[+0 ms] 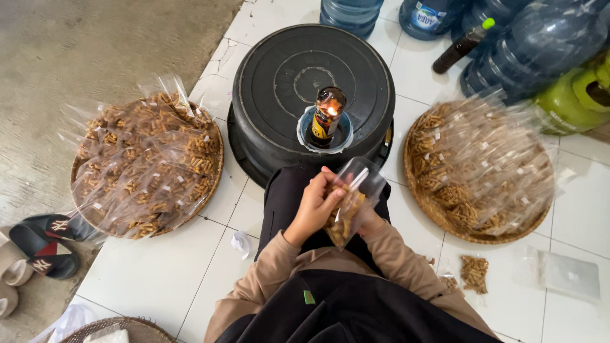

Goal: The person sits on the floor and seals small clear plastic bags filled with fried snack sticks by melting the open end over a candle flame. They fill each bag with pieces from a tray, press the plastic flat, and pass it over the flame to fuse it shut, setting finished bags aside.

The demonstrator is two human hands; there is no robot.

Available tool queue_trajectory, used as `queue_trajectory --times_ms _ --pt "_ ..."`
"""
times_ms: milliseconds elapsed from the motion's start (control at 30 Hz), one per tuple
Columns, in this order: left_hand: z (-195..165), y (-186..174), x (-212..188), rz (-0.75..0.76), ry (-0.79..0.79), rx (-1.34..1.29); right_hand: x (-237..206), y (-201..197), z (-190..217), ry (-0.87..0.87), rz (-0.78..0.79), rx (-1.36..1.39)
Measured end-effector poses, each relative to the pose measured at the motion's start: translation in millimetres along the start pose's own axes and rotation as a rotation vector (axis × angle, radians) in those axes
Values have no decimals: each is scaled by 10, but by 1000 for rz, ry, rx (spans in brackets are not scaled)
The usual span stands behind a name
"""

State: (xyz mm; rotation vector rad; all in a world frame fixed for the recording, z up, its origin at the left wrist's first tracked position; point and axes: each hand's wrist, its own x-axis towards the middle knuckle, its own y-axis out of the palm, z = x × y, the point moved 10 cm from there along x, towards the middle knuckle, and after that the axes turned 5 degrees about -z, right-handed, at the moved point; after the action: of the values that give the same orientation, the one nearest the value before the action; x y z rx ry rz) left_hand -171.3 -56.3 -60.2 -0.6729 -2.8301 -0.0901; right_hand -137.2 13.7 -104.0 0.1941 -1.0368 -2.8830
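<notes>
Two hands, right hand (pixel 370 220) hidden behind snack bag (pixel 348 206)

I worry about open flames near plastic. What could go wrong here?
1. The bag held in both hands sits close to the bottle flame; its thin plastic top could melt too far or catch.
2. The left hand grips near the bag's open edge, so fingers may get burned.
3. The bottle lamp stands on an upturned tub; a knock could tip it.
</notes>
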Motion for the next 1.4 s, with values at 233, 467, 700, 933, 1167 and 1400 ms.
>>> queue_trajectory --times_ms 233,467,700,933,1167,1400 --pt "172 -227 -32 -325 -50 28 -423 -30 597 -694 -240 -222" --pt "347 -125 -301 -380 -86 -50 -661 -421 469 -686 -509 -413" --pt "481 -129 -381 -364 -141 -42 -596 -449 429 -556 -378 -365" --pt "504 -188 -312 -389 -148 -14 -492 -680 293 -567 -496 -499" --pt "641 -354 -101 -392 -196 -129 -298 -1062 326 -480 -603 -330" --pt "217 -421 11 -290 -66 126 -165 -983 425 -302 -428 -542"
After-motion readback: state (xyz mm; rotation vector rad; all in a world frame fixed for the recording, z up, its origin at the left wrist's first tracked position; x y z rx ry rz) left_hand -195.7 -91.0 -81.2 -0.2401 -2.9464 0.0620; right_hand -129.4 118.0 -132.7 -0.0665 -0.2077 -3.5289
